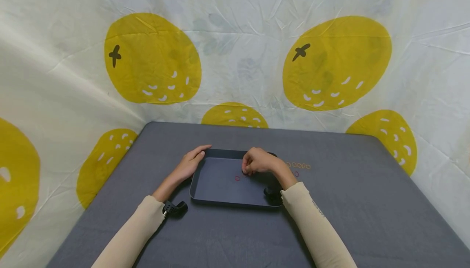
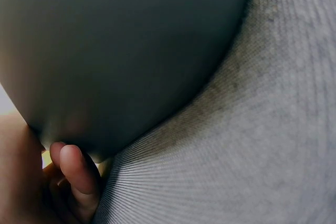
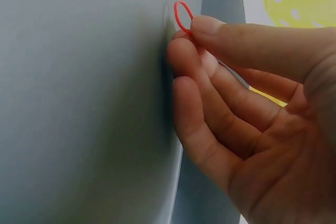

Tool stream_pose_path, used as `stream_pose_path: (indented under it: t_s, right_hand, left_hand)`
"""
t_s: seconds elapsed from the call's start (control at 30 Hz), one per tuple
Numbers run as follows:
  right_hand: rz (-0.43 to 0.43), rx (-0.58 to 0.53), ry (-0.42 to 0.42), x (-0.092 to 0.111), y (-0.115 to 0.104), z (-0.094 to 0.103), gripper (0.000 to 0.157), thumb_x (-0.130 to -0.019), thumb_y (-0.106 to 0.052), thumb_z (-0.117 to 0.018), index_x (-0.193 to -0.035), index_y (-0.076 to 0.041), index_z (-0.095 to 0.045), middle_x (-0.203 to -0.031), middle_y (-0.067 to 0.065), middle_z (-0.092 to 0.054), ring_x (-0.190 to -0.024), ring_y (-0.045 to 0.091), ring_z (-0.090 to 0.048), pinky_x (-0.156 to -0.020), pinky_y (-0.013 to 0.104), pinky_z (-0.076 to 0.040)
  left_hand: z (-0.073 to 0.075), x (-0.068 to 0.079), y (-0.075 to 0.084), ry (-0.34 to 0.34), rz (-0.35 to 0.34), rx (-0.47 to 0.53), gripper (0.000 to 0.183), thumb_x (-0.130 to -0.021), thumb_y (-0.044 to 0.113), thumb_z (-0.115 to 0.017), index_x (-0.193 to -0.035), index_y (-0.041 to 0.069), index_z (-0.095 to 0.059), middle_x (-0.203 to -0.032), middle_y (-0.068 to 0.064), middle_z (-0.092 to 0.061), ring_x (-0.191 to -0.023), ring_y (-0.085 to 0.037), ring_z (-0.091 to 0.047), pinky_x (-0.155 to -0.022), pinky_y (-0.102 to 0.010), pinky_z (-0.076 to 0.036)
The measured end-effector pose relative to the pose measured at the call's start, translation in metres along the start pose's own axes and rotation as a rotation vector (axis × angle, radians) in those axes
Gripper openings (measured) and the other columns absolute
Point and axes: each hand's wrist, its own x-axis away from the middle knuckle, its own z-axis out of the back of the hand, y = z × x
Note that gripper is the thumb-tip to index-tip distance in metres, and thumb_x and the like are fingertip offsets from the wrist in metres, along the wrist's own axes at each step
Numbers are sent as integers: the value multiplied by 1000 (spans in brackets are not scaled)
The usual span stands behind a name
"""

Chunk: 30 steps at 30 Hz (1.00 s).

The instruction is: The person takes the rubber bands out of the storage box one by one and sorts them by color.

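A shallow dark grey tray [image 1: 220,186] lies on the table. At its far left corner my left hand [image 1: 189,163] holds the side wall, thumb by the rim; the left wrist view shows fingertips [image 2: 77,167] against the tray's outside. Above the tray floor, my right hand [image 1: 260,161] pinches a small red rubber band [image 3: 176,13] between thumb and forefinger, its other fingers bent close to the floor. Another red rubber band [image 1: 236,178] lies inside the tray, left of the right hand.
Several orange rubber bands [image 1: 299,165] lie in a row right of the tray, partly behind my right wrist. A pinkish band [image 1: 295,174] lies just nearer. A grey cloth [image 1: 349,202] covers the table. Behind it hangs a fruit-patterned curtain [image 1: 242,64].
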Motion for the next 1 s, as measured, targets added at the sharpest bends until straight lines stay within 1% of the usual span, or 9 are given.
stream_pose_path:
  t_s: [0.2,0.47,0.63,0.77,1.0]
  right_hand:
    - [32,-21,41,2,1,1,7,-86,-6,-69,-83,-9,-74,-75,4,-72,-65,20,-66,-56,28,-51]
    - [33,-32,52,6,-4,6,7,-87,-8,-69,-84,-8,-75,-76,4,-73,-68,23,-68,-59,28,-53]
    - [44,-29,57,9,-6,11,6,-88,-9,-69,-85,-8,-75,-76,3,-73,-68,21,-68,-61,27,-53]
    - [63,-26,70,14,-8,16,7,-88,-10,-69,-88,-7,-75,-79,5,-73,-69,19,-68,-62,28,-54]
    - [47,-10,89,24,-10,27,11,-90,-11,-67,-92,-4,-75,-87,9,-73,-70,13,-66,-65,29,-54]
  left_hand:
    - [0,0,-1,5,-5,1,39,-106,30,-37,-143,26,-47,-149,2,-44,-141,-25,-36,-112,-53,-30]
    - [0,0,-2,2,-9,0,39,-105,32,-37,-143,26,-47,-150,3,-44,-141,-24,-36,-113,-53,-30]
    - [0,1,-2,5,-6,2,41,-105,33,-37,-144,24,-47,-149,2,-44,-141,-25,-36,-112,-54,-31]
    - [0,1,-2,9,-5,3,41,-105,33,-37,-144,24,-47,-150,2,-44,-141,-26,-37,-111,-54,-31]
    - [0,1,-1,4,-14,1,41,-105,33,-37,-145,24,-46,-150,1,-43,-141,-26,-37,-111,-54,-32]
